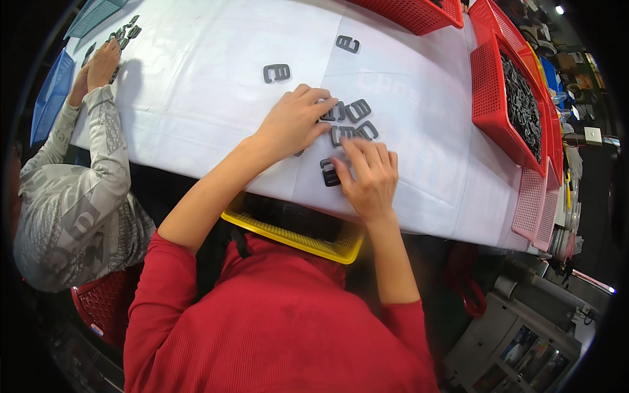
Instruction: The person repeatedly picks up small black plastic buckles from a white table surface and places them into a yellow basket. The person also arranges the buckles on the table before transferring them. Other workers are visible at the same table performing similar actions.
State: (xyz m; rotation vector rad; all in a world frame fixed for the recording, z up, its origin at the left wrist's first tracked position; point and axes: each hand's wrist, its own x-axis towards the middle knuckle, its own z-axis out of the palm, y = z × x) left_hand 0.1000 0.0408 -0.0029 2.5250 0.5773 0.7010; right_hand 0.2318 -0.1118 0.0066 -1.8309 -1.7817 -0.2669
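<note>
A loose cluster of dark grey plastic buckles lies on the white-covered table in front of me. My left hand reaches over the cluster's left side, its fingers apart and their tips touching the buckles there. On the near side, my right hand has its fingers bent and spread, with the fingertips at the nearer buckles. Beside its thumb is a darker buckle; whether the thumb presses on it is hard to see. Farther off lie two single buckles, one at left and another at right.
A yellow basket sits under the table edge at my lap. Red baskets, one full of dark parts, stand at right by a pink basket. At left, a co-worker's hands handle similar pieces near a blue basket.
</note>
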